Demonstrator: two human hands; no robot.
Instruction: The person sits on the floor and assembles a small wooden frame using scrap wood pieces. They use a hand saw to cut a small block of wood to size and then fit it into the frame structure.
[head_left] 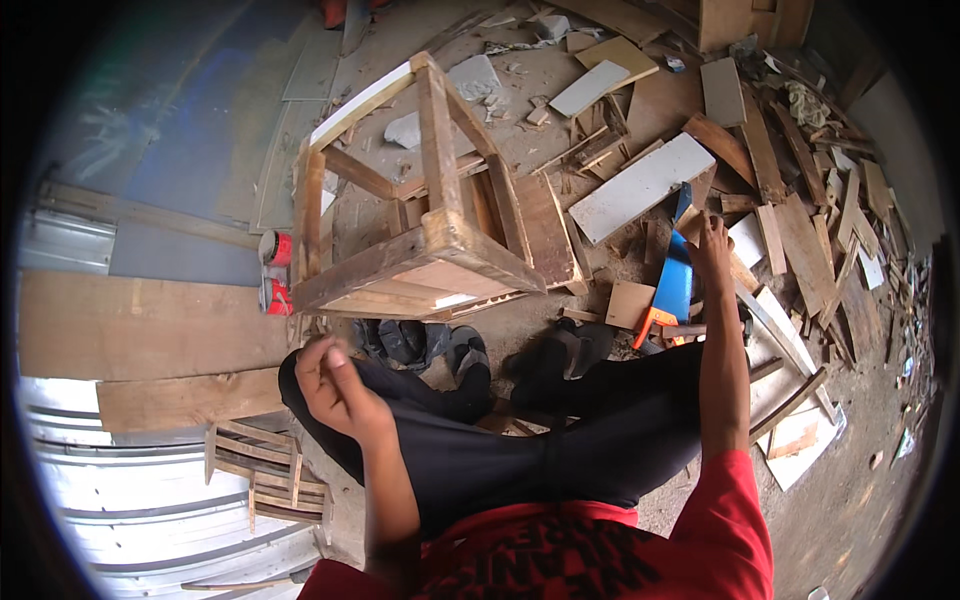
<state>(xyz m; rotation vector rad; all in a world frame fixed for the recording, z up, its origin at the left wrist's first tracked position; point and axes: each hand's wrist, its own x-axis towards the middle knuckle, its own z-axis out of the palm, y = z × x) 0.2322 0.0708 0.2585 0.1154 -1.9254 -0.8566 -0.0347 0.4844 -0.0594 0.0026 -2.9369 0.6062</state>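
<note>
My left hand (340, 392) is raised above my left thigh. Its fingers are curled in toward the thumb; whatever they may pinch is too small to make out. Out to the right, my right hand (712, 252) has its fingers bent over a small piece of wood (689, 222). Beside that hand lies a handsaw (672, 285) with a blue blade and an orange handle. A hammer (688, 329) lies near the saw's handle, partly hidden by my forearm. In front of my feet, a wooden stool-like frame (440, 160) rests tipped over, its legs pointing away and up.
Scrap boards (810, 240) are heaped along the right. A white board (642, 188) lies beyond the saw. Red cans (276, 270) stand left of the frame. A small slatted wooden piece (268, 470) and corrugated metal sheets (150, 520) are at lower left.
</note>
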